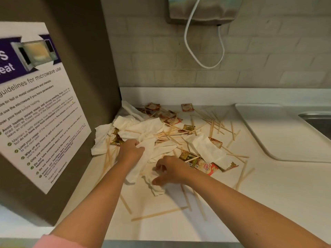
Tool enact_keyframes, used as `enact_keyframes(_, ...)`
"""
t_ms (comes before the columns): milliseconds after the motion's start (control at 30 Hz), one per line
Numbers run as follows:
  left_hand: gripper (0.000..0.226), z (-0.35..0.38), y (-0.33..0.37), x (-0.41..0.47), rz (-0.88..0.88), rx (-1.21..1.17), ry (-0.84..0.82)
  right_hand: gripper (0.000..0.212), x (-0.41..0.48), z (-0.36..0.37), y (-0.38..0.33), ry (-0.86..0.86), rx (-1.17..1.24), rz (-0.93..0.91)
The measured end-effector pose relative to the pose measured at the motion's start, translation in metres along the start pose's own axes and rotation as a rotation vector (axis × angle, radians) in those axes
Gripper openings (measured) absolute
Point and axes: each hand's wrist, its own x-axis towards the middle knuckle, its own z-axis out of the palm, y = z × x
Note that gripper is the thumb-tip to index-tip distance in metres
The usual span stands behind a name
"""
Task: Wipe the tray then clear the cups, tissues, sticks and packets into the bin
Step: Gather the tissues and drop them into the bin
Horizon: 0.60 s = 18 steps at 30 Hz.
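Your hands are in the tissues [143, 127] on the tabletop [232, 203].
Left hand [131, 151] clutches one sheet [143, 159] — right hand [172, 170] pinches a crumpled tissue [156, 187]; sticks [159, 214] and packets [206, 167] lie scattered around.

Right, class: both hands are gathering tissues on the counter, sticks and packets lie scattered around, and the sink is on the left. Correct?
One slip: the head view shows the sink on the right, not the left. The rest stands: left hand and right hand grip tissues on the counter, with sticks and packets scattered around.
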Motion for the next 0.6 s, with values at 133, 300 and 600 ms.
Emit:
enact_keyframes(133,0.020,-0.019,0.005,-0.002,0.081,-0.158,0.043,0.035,0.003,0.005,-0.004,-0.010,0.035,0.015)
enact_keyframes(300,0.021,-0.035,0.009,0.000,0.107,-0.282,0.095,0.024,0.005,0.000,-0.008,-0.021,-0.030,-0.018)
enact_keyframes(600,0.013,-0.042,0.027,-0.009,0.053,-0.594,-0.020,0.009,0.019,-0.033,-0.020,0.374,0.600,0.203)
